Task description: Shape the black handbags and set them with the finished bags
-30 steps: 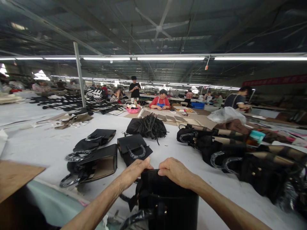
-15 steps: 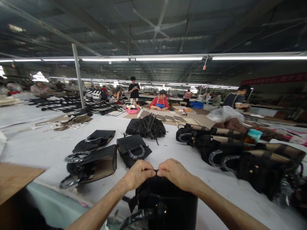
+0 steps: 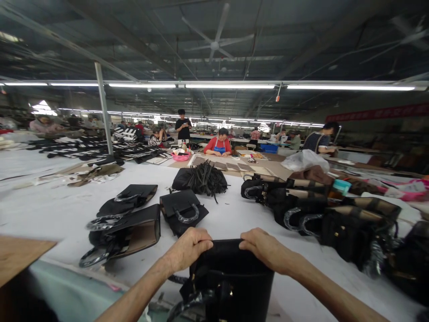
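Note:
A black handbag point(image 3: 239, 290) stands upright right in front of me, its mouth open towards me and its inside dark. My left hand point(image 3: 192, 245) pinches the far rim near its left end, thumb on the near side. Towards the right end of that same rim, my right hand point(image 3: 263, 247) grips the edge between thumb and fingers. A plastic-wrapped handle point(image 3: 192, 302) hangs at the bag's near left side. Small gold-coloured fittings show on its front.
Several black bags point(image 3: 134, 228) lie left of centre on the white tabletop point(image 3: 83, 197). Behind them is a bundle of black strips point(image 3: 208, 179). A row of black bags point(image 3: 355, 228) stands on the right. A co-worker in red point(image 3: 217, 145) sits across the table.
My hands have moved apart along the rim, from nearly touching at its middle to opposite ends. The bag's mouth now shows wider. The view has shifted slightly.

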Demonstrator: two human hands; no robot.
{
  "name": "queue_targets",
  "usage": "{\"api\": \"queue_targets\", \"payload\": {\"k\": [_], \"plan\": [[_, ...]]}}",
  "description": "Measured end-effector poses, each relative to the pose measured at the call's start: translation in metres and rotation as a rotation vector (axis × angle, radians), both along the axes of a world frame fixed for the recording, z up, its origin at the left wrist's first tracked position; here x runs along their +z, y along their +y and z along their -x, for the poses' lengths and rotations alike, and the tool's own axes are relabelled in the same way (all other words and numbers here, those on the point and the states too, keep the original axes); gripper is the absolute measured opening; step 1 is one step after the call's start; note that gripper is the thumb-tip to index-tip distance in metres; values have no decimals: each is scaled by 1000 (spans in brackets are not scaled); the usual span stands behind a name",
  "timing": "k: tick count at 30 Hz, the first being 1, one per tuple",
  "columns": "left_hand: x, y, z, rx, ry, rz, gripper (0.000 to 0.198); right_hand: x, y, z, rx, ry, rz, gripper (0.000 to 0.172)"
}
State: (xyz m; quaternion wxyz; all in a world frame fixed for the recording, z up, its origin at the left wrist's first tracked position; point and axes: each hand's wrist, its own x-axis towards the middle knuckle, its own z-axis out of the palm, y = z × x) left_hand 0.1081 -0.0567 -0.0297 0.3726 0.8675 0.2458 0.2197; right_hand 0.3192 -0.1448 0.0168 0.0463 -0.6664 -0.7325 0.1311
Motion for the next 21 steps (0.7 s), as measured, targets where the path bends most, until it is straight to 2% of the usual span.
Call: {"api": "queue_targets", "payload": {"k": [3,9,12,14,17,21], "plan": [[3,-3,7,-14,-2,2,26,-4,1,1,-2,-11,-24,34],[15,0,38,-65,115,332,31,-11,4,0,-52,-10,-45,34],[24,0,41,-65,99,397,45,-11,5,2,-64,-8,-56,33],[28,-2,33,-65,128,337,47,-10,6,4,-82,-21,-50,33],[29,-3,7,-22,268,85,40,-11,9,6,-96,-53,-47,30],[20,-1,-26,37,404,-221,34,-13,8,3,-77,-87,-65,30]]}}
